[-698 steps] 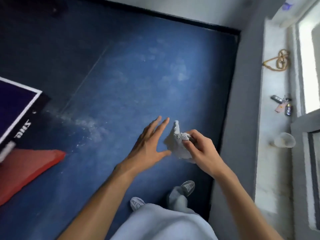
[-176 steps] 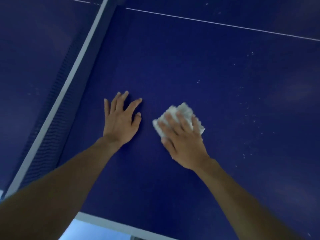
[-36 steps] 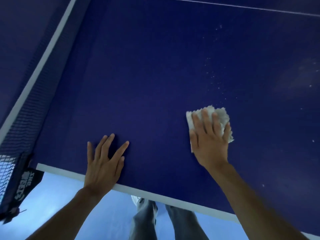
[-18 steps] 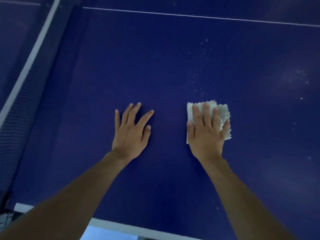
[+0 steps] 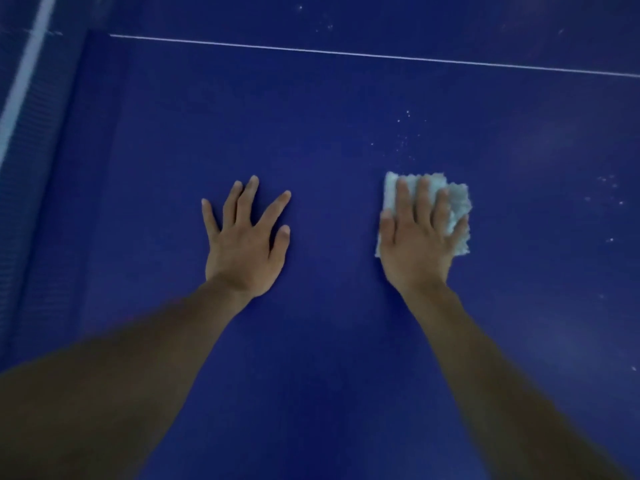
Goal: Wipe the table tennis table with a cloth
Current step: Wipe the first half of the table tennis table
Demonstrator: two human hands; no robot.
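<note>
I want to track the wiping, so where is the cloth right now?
In the head view the cloth lies flat on the blue table, right of centre, pressed under the right hand, with white specks just beyond it.

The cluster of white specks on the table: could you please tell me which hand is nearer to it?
Right. The right hand, flat on the cloth, lies just short of the specks; the left hand rests on bare table off to their left.
</note>
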